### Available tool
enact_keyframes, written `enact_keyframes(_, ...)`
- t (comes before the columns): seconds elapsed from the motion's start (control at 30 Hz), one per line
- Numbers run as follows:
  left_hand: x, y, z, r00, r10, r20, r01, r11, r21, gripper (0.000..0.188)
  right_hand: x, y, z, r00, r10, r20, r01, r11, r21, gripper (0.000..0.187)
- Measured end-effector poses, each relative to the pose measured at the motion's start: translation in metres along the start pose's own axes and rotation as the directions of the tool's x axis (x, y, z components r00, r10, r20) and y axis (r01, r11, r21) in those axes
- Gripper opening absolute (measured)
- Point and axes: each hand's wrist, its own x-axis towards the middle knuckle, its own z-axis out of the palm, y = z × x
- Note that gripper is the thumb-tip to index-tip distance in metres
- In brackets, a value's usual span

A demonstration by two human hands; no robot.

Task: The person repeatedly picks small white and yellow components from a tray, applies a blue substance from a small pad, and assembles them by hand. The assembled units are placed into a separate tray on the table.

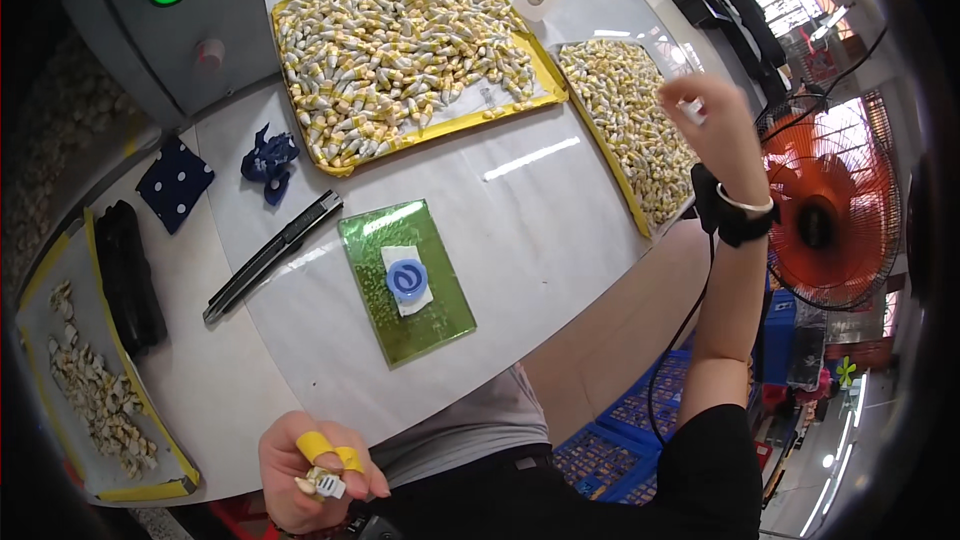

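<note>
At the table's (480, 364) near edge, the left hand (318, 470) curled around small pale pieces (320, 483), its fingers wrapped in yellow tape (316, 446), presumably for protection. Raised beside the right tray (622, 182), the right hand (715, 130) closed loosely about a small white piece (692, 112). Yellow rims (460, 132) probably kept the heaped pieces (400, 50) from rolling off; bare tabletop lay open around the green board (440, 320).

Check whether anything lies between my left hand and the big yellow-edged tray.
Yes: a green slab lies on the table between your left hand and the big tray, with a blue disc on white paper on top. The slab looks low.
</note>
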Motion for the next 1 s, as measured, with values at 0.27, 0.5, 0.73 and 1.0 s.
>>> enact_keyframes(0.27, 0.002, 0.001, -0.005, 0.996, 0.041, -0.083, -0.036, 0.998, 0.053, 0.038, -0.014, 0.029, 0.032, 0.964, 0.079, 0.253, -0.09, 0.995, 0.033, 0.008)
enact_keyframes(0.5, 0.001, 0.002, -0.001, 0.994, 0.014, -0.111, -0.01, 0.999, 0.041, 0.04, -0.001, -0.038, 0.013, 0.991, -0.053, 0.122, -0.014, 0.871, 0.491, 0.019)
enact_keyframes(0.73, 0.002, 0.003, 0.004, 0.994, -0.031, -0.109, 0.034, 0.999, 0.031, 0.042, -0.009, -0.144, 0.018, 0.886, -0.418, 0.202, 0.125, 0.633, 0.764, 0.014)
enact_keyframes(1.0, -0.005, 0.0, -0.004, 0.997, -0.021, -0.077, 0.021, 1.0, 0.006, 0.043, 0.003, -0.166, 0.042, 0.737, -0.638, 0.223, 0.343, 0.638, 0.69, 0.014)
